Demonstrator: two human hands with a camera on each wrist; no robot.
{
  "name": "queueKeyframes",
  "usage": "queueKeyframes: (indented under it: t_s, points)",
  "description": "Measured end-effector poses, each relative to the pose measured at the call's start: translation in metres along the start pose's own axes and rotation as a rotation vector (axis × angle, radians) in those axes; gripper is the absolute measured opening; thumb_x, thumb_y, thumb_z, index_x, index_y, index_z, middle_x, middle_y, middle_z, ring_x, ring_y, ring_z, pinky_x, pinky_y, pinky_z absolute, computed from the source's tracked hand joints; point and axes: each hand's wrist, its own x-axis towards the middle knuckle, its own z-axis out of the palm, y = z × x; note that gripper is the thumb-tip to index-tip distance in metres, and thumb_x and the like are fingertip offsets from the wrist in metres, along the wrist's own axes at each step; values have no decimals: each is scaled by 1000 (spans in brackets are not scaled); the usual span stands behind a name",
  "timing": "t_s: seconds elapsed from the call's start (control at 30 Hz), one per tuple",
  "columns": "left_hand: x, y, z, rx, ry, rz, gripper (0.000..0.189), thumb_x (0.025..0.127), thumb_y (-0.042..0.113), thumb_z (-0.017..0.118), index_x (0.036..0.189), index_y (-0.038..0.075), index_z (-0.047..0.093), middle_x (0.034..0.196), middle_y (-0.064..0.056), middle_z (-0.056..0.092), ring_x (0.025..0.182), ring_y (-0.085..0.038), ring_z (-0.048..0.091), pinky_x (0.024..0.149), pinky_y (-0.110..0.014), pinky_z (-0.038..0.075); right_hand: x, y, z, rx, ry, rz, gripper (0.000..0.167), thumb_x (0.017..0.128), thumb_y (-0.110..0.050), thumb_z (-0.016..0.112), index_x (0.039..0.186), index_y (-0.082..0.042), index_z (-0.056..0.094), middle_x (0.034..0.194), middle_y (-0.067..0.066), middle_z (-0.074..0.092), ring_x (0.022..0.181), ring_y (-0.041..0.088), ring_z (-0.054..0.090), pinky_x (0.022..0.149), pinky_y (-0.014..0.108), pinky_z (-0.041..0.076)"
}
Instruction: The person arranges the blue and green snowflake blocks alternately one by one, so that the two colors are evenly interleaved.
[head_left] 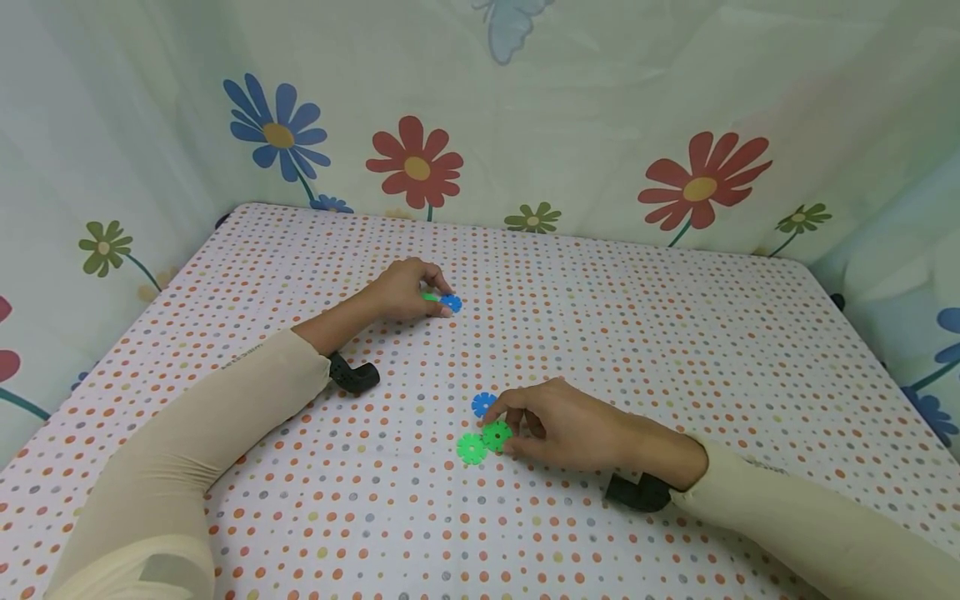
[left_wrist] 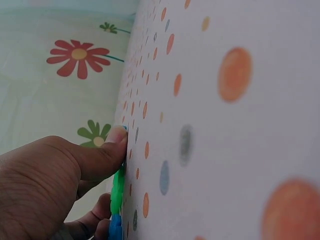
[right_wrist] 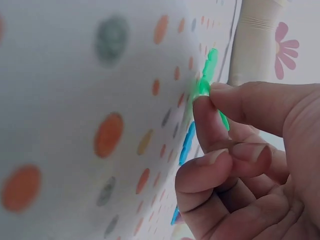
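Observation:
At the far left of the table, my left hand (head_left: 408, 290) holds a flat blue notched disc (head_left: 452, 303) by its edges between thumb and fingers. A green notched disc (left_wrist: 117, 192) lies against it, partly covered by that hand. Nearer the front, my right hand (head_left: 573, 425) pinches a green notched disc (head_left: 497, 436) between thumb and index finger. That disc touches or overlaps a second green disc (head_left: 472, 449); whether they interlock, I cannot tell. Just beyond them another blue disc (head_left: 483, 405) lies beside my right index finger.
A dotted cloth (head_left: 675, 333) covers the table. Behind it hangs a curtain (head_left: 570, 125) printed with flowers. Dark wrist mounts (head_left: 639, 492) sit below the forearms, close to the cloth.

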Motion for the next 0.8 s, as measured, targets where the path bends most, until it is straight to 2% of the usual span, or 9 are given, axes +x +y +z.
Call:
queueKeyframes:
  t_s: [0.27,0.43,0.63,0.8]
  points:
    - [0,1,0,-3,1,-3,29,84,32,79,108,17,72,123,-8,66,119,-28,58,101,-45,46,4,-1,-9,-1,10,-18,27,90,-16,72,117,-15,68,86,-9,66,57,0,47,54,19,44]
    - [0,2,-1,-5,3,-2,29,84,32,79,108,17,72,124,-9,66,119,-28,58,101,-46,46,9,0,-19,60,26,-26,26,90,-13,72,115,-16,68,87,-5,67,56,1,44,53,19,42]
    - [0,3,1,7,15,-20,30,84,33,79,108,17,72,123,-9,66,118,-28,58,100,-46,46,25,7,-32,182,70,8,26,89,-12,72,115,-12,68,84,-1,66,56,5,45,53,20,40]
    - [0,3,3,8,18,-34,30,83,34,80,107,18,72,122,-8,66,117,-27,59,100,-45,47,44,24,-41,204,148,41,28,88,-12,74,115,-8,68,83,3,66,58,10,50,55,21,42]
